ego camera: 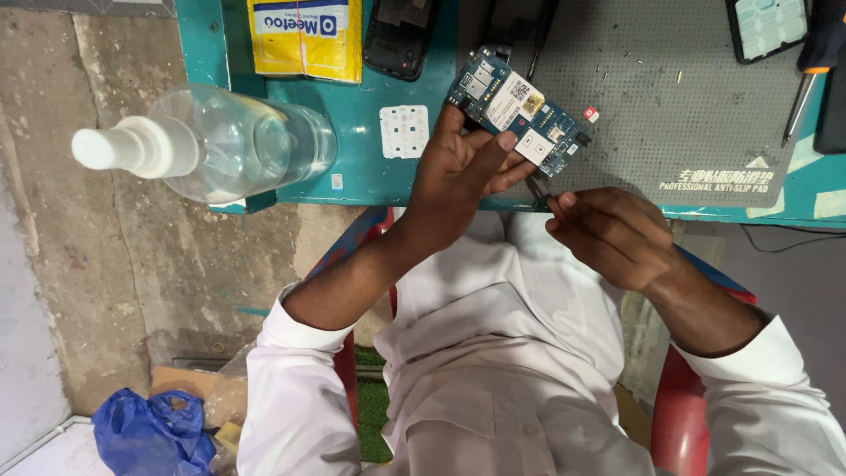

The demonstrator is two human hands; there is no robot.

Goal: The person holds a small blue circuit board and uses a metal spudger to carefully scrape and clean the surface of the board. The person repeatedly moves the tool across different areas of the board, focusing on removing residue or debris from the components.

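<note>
My left hand (458,172) pinches the blue rectangular circuit board (515,110) above the green table's (352,115) edge; my right hand (608,234) grips thin metal tweezers (539,187) touching the board's lower edge.

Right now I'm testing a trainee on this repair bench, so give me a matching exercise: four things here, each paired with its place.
Things:
1 circuit board
2 spray bottle
3 yellow packet
4 screwdriver

Places:
A top right, partly on the grey mat
B in the left hand
C top edge, left of the black phone case
D table's left corner

Pairs: 1-B, 2-D, 3-C, 4-A
</note>
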